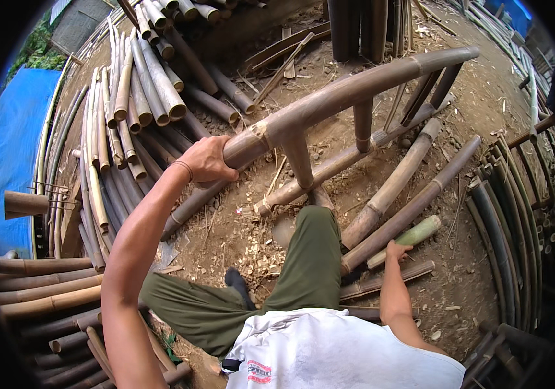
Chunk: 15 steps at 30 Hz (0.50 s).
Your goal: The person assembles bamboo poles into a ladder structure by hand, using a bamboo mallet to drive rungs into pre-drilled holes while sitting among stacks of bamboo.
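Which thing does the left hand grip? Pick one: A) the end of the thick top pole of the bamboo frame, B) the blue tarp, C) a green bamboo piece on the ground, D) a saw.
A: the left hand wraps around the end of the thick top pole, while the right hand reaches down to the poles lying on the ground.

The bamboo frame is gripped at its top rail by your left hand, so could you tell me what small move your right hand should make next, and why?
Probably close the right hand around the short green bamboo piece and lift it. The fingers already touch its near end on the dirt ground, while the left hand steadies the bamboo frame by its top rail, so the right one is free.
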### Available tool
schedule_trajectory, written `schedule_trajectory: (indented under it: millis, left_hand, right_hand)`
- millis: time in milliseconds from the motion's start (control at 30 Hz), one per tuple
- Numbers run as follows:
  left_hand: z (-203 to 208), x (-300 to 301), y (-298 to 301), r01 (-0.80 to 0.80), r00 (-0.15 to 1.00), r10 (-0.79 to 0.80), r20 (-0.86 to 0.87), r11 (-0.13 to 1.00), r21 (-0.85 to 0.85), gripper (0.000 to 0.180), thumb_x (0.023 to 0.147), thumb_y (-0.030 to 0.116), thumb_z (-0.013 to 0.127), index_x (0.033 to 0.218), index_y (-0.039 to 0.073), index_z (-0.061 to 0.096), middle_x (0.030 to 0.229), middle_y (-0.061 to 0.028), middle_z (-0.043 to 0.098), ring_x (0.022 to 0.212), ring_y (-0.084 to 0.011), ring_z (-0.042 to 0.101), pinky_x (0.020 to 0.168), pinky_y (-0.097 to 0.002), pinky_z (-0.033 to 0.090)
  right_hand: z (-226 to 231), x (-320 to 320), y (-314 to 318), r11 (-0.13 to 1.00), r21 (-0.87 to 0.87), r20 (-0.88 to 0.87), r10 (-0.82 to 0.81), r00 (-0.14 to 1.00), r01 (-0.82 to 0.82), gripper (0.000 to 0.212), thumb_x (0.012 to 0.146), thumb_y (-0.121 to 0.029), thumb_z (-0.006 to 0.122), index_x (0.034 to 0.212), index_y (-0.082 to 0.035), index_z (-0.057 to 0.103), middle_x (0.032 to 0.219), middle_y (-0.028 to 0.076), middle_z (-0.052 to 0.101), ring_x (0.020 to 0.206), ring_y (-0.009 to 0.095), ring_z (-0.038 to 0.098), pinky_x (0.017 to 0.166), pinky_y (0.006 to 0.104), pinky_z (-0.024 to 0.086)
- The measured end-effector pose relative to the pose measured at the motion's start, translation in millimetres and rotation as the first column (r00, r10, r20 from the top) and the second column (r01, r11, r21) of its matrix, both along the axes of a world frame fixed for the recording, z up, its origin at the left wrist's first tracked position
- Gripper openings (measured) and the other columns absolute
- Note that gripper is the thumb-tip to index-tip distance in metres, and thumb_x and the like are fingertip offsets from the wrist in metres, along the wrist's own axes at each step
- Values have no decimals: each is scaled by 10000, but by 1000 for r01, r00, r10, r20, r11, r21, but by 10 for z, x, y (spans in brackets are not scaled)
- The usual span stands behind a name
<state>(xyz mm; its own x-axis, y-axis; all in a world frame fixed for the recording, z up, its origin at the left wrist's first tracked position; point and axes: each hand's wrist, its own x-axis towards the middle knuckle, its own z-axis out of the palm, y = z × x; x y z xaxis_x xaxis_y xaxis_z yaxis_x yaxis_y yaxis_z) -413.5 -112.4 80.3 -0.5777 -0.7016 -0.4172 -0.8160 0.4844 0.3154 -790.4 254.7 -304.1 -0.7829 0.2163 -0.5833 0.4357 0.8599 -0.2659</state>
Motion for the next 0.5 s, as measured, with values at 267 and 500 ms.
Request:
schedule_trajectory:
  millis: [267, 500]
  left_hand:
    - [-45, -16, -248, 57, 992, -42, -119, 990, 127, 611, 577, 274, 783, 1076, -17, 585, 889, -154, 674, 826, -239, 657, 780, -350, 522]
    - [-338, 174, -562, 214, 950, -127, -285, 930, 300, 625, 591, 221, 803, 1119, -17, 569, 934, -101, 669, 847, -190, 639, 791, -316, 522]
  right_hand:
    - [171, -102, 390, 885, -438, -99, -226, 969, 161, 827, 823, -323, 667, 1407, 87, 248, 1308, 283, 485, 1147, 351, 551, 958, 419, 471]
    - [2270, 577, 31, 502, -811, -304, 76, 949, -300, 620, 793, -359, 714, 1220, 38, 503, 1067, 140, 584, 901, 219, 587, 805, 365, 496]
